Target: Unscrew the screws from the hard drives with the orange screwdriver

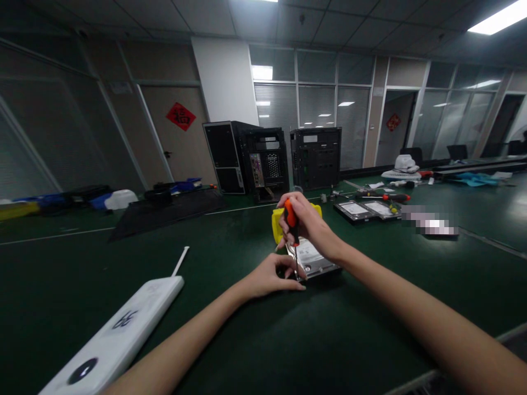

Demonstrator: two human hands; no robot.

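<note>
On the green table lies a silver hard drive (312,257) with a white label on its top. My right hand (307,216) is wrapped round the handle of an orange and black screwdriver (291,219). The screwdriver stands nearly upright, its tip at the drive's near left corner. My left hand (274,276) is at that same corner, thumb and fingers curled about the drive's edge close to the screwdriver tip. Behind my right hand a yellow object (278,226) shows in part; its kind is hidden.
Two more hard drives (353,209) lie to the right, near other screwdrivers (396,198). Black computer cases (316,158) stand at the back. A long white device marked 39 (123,323) is at front left. A black mat (164,211) lies behind it.
</note>
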